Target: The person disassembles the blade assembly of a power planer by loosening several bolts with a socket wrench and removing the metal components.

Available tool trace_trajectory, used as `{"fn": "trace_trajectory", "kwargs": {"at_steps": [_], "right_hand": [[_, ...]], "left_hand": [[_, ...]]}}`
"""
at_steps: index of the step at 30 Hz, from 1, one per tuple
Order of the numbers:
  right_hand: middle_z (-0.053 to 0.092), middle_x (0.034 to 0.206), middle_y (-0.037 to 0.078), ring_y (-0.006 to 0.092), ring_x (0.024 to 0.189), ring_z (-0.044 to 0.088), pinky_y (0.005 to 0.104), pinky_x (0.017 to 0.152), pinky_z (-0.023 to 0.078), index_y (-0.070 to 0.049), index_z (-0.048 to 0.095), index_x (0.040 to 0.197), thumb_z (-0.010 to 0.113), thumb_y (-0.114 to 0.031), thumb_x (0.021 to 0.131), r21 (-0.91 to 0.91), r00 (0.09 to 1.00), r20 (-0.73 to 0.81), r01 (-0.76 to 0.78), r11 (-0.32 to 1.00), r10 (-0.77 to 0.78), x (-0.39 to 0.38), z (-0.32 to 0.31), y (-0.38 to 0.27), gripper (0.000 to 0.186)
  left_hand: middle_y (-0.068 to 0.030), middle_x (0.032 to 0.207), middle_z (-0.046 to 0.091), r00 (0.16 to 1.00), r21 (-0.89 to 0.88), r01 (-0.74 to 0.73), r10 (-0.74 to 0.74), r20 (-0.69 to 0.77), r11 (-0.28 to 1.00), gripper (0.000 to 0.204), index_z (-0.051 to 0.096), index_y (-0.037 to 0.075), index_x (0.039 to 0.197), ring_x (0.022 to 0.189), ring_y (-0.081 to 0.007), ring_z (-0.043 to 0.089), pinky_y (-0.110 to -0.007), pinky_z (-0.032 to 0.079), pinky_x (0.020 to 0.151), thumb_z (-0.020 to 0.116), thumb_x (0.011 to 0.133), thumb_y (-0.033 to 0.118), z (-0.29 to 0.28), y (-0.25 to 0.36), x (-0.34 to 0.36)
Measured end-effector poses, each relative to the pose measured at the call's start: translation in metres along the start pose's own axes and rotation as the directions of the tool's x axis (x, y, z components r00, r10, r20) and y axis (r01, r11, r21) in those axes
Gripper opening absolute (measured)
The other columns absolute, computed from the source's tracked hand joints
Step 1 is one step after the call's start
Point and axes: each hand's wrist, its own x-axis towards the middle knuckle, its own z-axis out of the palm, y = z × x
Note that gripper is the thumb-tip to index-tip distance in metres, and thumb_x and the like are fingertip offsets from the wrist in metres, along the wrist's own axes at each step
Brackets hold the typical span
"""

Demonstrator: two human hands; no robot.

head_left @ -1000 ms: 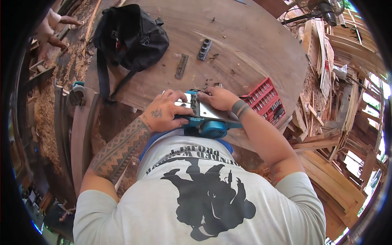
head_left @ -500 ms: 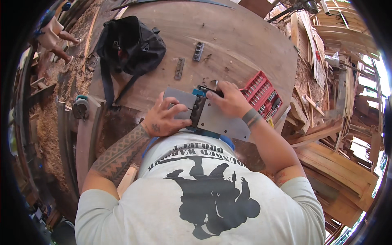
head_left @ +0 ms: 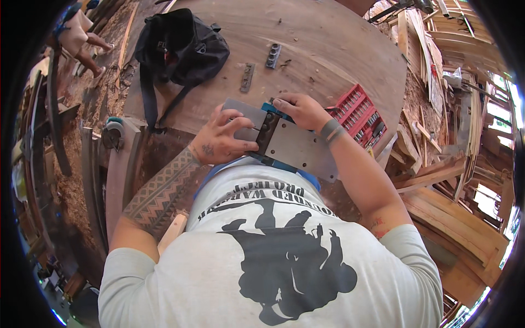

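Note:
An electric hand planer (head_left: 305, 143) with a blue body lies upside down against my waist, its flat metal sole facing up. Between the two sole plates runs the dark cutter drum (head_left: 266, 133). My left hand (head_left: 217, 138) is closed on the planer from the left, fingers bent over the smaller plate and fingertips at the drum. At the drum's far end, on the blue side, my right hand (head_left: 305, 112) is closed with fingers curled; what it pinches is hidden. Beyond the planer lie two small metal bars, a brownish one (head_left: 247, 77) and a grey one with round holes (head_left: 273, 56).
A red case of sockets and bits (head_left: 356, 116) lies open right of the planer. A black bag (head_left: 180, 52) sits at the table's (head_left: 339, 60) far left. Another person (head_left: 82, 41) stands beyond at left. Stacked boards (head_left: 454, 218) fill the right; curved timbers (head_left: 123, 169) stand left.
A dark handle-like piece that showed under my right hand is no longer visible; that hand's fingers have curled in at the planer's far side. My left hand stays on the planer. The view has shifted slightly.

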Motion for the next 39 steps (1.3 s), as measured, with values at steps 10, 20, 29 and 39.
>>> {"fn": "trace_trajectory", "kwargs": {"at_steps": [10, 20, 29, 39], "right_hand": [[0.08, 0.126, 0.024, 0.0405, 0.118, 0.076, 0.045, 0.102, 0.057, -0.003, 0.079, 0.134, 0.06, -0.057, 0.113, 0.01, 1.0, 0.003, -0.001, 1.0, 0.001, 0.001, -0.001, -0.001, 0.06], [0.08, 0.126, 0.024, 0.0414, 0.117, 0.076, 0.046, 0.101, 0.057, -0.004, 0.079, 0.134, 0.06, -0.057, 0.113, 0.011, 0.999, 0.022, 0.023, 1.0, -0.023, 0.004, -0.002, -0.005, 0.06], [0.081, 0.123, 0.024, 0.042, 0.112, 0.077, 0.0476, 0.099, 0.058, -0.006, 0.081, 0.132, 0.06, -0.055, 0.112, -0.005, 1.0, 0.013, 0.027, 1.0, -0.027, 0.007, -0.001, -0.001, 0.057], [0.082, 0.122, 0.017, 0.0245, 0.108, 0.076, 0.04, 0.098, 0.057, -0.004, 0.078, 0.133, 0.063, -0.047, 0.116, 0.023, 0.999, -0.011, 0.049, 0.999, -0.049, 0.0, -0.004, 0.009, 0.049]], "left_hand": [[-0.0016, 0.143, 0.062, 0.994, -0.004, 0.101, -0.101, 0.04, 0.995, 0.04, 0.087, 0.035, 0.112, 0.143, -0.0329, 0.049, -0.068, 0.03, 0.127, 0.095, 0.073, 0.03, -0.002, 0.009, -0.002], [-0.0005, 0.127, 0.068, 0.955, -0.116, 0.295, -0.296, 0.011, 0.948, 0.029, 0.086, 0.027, 0.111, 0.14, -0.0303, 0.053, -0.062, 0.027, 0.126, 0.093, 0.083, 0.035, -0.006, 0.027, 0.013], [-0.0015, 0.115, 0.073, 0.912, -0.025, 0.404, -0.405, -0.064, 0.914, 0.034, 0.081, 0.02, 0.114, 0.121, -0.0251, 0.062, -0.049, 0.038, 0.112, 0.091, 0.087, 0.038, 0.007, 0.019, 0.049], [-0.0041, 0.108, 0.071, 0.935, -0.042, 0.351, -0.352, -0.045, 0.936, 0.019, 0.08, 0.015, 0.104, 0.109, -0.0281, 0.065, -0.046, 0.049, 0.1, 0.088, 0.091, 0.025, 0.016, 0.014, 0.057]]}}
